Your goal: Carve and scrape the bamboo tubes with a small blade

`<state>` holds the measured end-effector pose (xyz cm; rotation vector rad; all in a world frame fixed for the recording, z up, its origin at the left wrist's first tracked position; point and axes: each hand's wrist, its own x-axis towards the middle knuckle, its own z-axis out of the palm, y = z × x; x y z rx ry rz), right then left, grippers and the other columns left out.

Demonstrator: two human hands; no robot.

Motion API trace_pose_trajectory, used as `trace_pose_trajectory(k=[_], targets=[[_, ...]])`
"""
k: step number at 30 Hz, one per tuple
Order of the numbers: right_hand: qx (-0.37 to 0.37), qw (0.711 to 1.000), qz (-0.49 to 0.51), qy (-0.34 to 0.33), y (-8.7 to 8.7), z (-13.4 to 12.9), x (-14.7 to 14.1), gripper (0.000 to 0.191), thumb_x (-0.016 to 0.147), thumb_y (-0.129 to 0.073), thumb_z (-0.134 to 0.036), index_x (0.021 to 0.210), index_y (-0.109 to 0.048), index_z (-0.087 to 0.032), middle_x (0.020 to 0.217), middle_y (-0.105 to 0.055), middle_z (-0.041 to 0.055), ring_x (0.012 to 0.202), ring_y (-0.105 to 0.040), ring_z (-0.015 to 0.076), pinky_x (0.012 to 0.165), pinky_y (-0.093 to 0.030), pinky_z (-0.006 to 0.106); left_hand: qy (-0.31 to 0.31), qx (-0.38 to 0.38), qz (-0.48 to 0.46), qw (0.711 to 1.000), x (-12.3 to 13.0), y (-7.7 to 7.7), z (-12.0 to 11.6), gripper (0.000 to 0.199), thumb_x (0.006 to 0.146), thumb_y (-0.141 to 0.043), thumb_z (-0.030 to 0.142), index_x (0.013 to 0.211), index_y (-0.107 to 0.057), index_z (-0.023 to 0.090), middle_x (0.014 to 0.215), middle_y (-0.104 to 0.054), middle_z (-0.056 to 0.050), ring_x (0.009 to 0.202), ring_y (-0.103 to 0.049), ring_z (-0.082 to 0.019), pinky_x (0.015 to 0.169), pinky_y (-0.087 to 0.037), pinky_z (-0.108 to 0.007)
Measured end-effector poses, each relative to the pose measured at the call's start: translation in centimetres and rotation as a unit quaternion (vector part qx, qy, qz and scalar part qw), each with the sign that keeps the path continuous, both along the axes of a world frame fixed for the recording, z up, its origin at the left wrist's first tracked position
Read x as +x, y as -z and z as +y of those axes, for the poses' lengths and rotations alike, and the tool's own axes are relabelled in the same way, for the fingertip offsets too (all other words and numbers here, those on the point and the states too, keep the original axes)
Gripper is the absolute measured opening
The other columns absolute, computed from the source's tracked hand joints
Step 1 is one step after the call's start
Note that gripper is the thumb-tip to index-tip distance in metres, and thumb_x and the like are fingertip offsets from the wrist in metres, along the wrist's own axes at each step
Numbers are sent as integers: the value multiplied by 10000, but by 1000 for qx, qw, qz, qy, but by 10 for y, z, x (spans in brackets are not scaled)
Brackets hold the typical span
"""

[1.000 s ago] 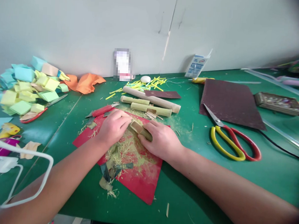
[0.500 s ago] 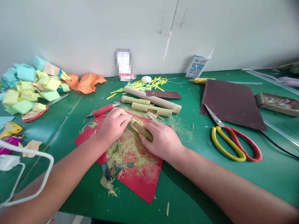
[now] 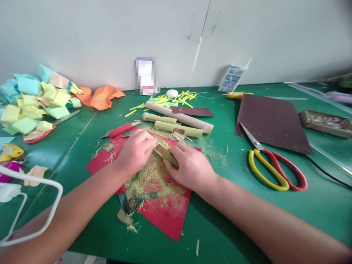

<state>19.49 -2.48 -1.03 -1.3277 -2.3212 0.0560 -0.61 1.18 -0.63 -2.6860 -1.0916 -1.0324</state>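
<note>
A short bamboo tube (image 3: 163, 151) with a long opening cut in its side lies slanted above a red sheet (image 3: 166, 217). My right hand (image 3: 192, 165) is wrapped round its near right end, thumb along the lower side. At the tube's upper left end, my left hand (image 3: 137, 149) has its fingers pinched together against it; anything between them is hidden. Pale shavings (image 3: 147, 177) and dust cover the sheet below. Just behind lie two more cut bamboo tubes, one of them notched (image 3: 179, 129), and a longer pale stick (image 3: 179, 116).
A red-handled knife (image 3: 120, 130) lies behind my left hand. Large scissors (image 3: 270, 167) with yellow and red handles rest at right, against a dark brown sheet (image 3: 274, 122). Folded paper pieces (image 3: 34, 102) are heaped at left. A white bent frame (image 3: 57, 204) crosses the lower left.
My left fingers have shifted slightly right, further over the tube's end. The right hand keeps its grip, and the view has moved a little.
</note>
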Motion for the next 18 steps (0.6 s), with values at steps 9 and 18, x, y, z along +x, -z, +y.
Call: trace_pose_trajectory(k=[9,18], targets=[[0,1000,-5,-1,-2,-1,-1,137,833,-534,-277,772,-579,-163,783,-597,57,677,-522,151,579,-347,273,9,-11,-1,1000,-7,-1,6,174,926,-515,182,918,-689,174,902,-655,-67,880,-572,-188,814,-486,-360],[3,1000,-3,7,-1,-1,-2,151,833,-537,-293,782,-583,-159,771,-592,53,664,-507,147,578,-335,274,18,-1,-10,1000,-3,0,7,189,935,-505,191,883,-686,172,864,-647,-62,843,-565,-178,794,-478,-361]])
